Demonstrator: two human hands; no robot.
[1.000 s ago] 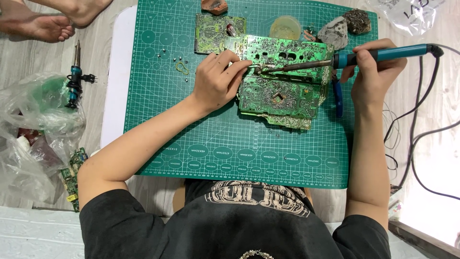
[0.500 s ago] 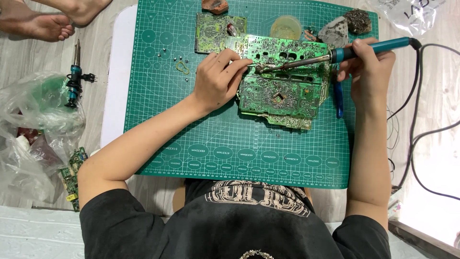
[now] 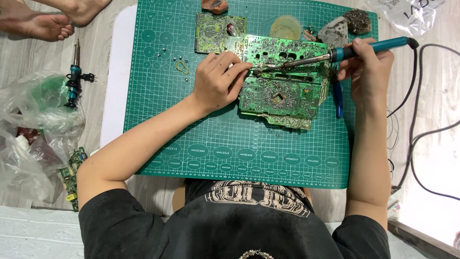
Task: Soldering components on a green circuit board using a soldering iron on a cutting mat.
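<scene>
While the left hand (image 3: 218, 81) stays pressed on the big green circuit board (image 3: 282, 81), fingers curled and pinching something thin at the board's upper middle, too small to make out, the right hand (image 3: 366, 67) has shifted. A second ago it sat lower, with the blue-handled soldering iron (image 3: 335, 53) lying nearly level; now it is closed around the handle a little higher and closer in, so the iron slopes down to the left. Its metal tip rests on the board just beside the left fingertips, at about the same spot as before. Judging from that, the work at this one joint goes on, with only the angle of the iron adjusted.

That board lies on the green cutting mat (image 3: 158, 124), overlapping a smaller board (image 3: 213, 31) at the mat's top edge. A round yellowish tin (image 3: 286, 26) sits near the top, and a second soldering iron (image 3: 74, 79) lies off the mat on the floor to the left, by a crumpled plastic bag (image 3: 33, 120).
</scene>
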